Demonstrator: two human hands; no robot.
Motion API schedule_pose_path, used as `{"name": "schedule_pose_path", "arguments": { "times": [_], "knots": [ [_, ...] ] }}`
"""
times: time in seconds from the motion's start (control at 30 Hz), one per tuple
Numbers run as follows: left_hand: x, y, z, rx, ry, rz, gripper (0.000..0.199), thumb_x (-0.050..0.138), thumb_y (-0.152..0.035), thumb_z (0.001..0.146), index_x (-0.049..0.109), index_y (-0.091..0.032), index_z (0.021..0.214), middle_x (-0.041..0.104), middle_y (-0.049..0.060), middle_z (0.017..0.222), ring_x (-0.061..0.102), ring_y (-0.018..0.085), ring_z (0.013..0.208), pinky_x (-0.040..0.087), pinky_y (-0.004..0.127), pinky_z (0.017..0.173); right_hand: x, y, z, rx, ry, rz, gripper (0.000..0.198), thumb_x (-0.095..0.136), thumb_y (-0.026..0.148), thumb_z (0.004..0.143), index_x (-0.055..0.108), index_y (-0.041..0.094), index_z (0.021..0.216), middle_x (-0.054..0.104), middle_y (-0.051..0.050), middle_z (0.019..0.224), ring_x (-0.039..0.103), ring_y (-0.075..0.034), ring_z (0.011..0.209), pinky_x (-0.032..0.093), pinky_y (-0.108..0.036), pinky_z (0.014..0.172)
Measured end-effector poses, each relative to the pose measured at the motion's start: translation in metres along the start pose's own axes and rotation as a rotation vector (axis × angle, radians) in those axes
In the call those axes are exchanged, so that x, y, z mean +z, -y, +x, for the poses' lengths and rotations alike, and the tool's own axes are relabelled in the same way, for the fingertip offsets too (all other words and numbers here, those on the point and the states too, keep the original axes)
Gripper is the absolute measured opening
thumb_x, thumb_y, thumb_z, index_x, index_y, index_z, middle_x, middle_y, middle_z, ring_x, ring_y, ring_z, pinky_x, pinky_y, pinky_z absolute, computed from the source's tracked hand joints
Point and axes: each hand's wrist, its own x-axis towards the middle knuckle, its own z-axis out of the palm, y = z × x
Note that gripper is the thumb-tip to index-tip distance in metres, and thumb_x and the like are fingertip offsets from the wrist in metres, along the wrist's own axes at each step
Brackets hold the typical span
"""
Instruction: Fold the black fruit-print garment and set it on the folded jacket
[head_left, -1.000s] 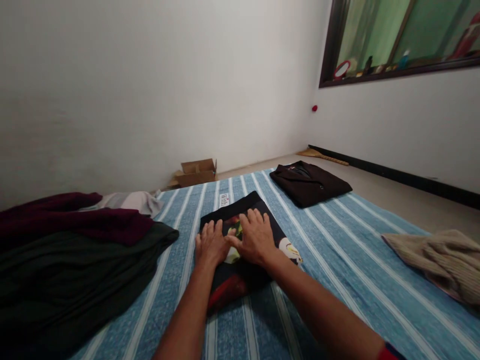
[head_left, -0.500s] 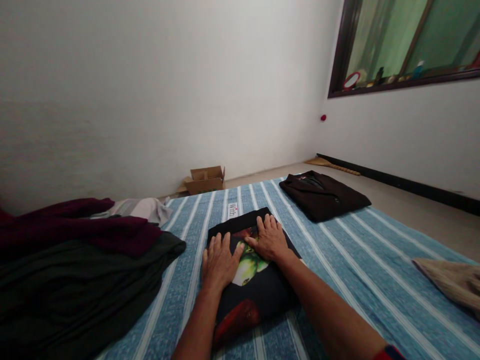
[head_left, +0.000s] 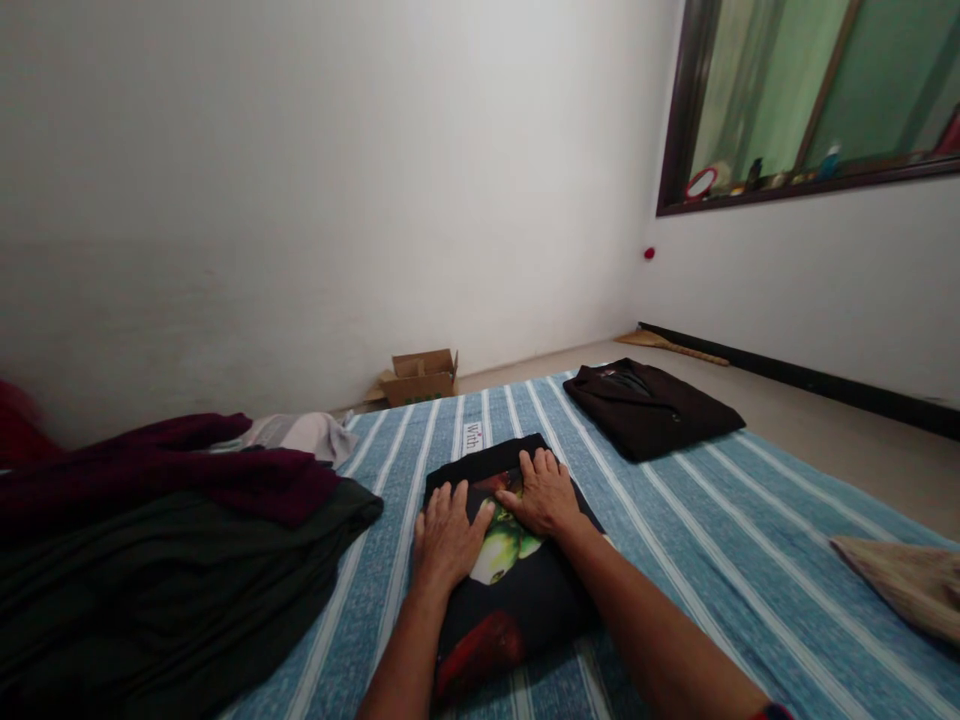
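Observation:
A folded black garment [head_left: 525, 620] with a green, white and red print lies on the blue striped bed sheet [head_left: 660, 560]. On its left side rests my left hand [head_left: 450, 530], palm down with the fingers stretched out. My right hand [head_left: 549, 493] lies flat near its upper right part, fingers spread, thumb toward the print. Neither hand grips the cloth. Parts of the print are hidden under the hands. Beyond the garment, the word "With" shows on the sheet.
Left lies a pile with a dark green garment [head_left: 225, 570], a maroon one [head_left: 277, 480] and a pale cloth [head_left: 300, 433]. A folded dark brown garment [head_left: 645, 410] is at far right, a tan cloth [head_left: 900, 580] at the right edge. Beyond are a cardboard box [head_left: 424, 385] and broom [head_left: 675, 347].
The whole view has shifted slightly, so things sit a little lower and to the right. Both hands stay flat on the black garment in nearly the same place.

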Motion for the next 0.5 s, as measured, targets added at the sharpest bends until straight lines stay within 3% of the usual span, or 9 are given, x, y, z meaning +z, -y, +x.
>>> {"name": "schedule_pose_path", "arguments": {
  "times": [0.2, 0.37, 0.5],
  "knots": [
    [-0.003, 0.009, 0.005, 0.011, -0.057, -0.095, 0.06, 0.035, -0.048, 0.085, 0.041, -0.013, 0.134, 0.033, 0.014, 0.145, 0.025, 0.028, 0.134, 0.022, 0.048, 0.107, -0.01, -0.004, 0.002, 0.008, 0.024, 0.139, 0.086, 0.046, 0.066, 0.075, 0.03, 0.012, 0.141, 0.022, -0.02, 0.147, 0.014, -0.034, 0.136, 0.014, -0.047, 0.105],
    [-0.008, 0.024, 0.006, 0.029, -0.18, -0.242, 0.049, 0.036, -0.031, 0.085, 0.053, -0.004, 0.122, 0.037, 0.017, 0.142, 0.032, 0.023, 0.132, 0.025, 0.036, 0.108, -0.026, -0.029, -0.005, 0.116, 0.005, 0.317, 0.069, 0.046, 0.056, 0.08, 0.039, 0.015, 0.135, 0.046, -0.015, 0.132, 0.042, -0.027, 0.122, 0.031, -0.036, 0.098],
    [-0.016, 0.037, -0.006, -0.037, -0.218, -0.362, 0.047, 0.039, -0.028, 0.082, 0.052, -0.007, 0.122, 0.044, 0.016, 0.137, 0.039, 0.022, 0.128, 0.029, 0.034, 0.106, -0.035, -0.057, -0.02, 0.274, 0.02, 0.464, 0.059, 0.047, 0.048, 0.081, 0.048, 0.01, 0.126, 0.059, -0.016, 0.116, 0.055, -0.026, 0.106, 0.04, -0.035, 0.088]
  ]
}}
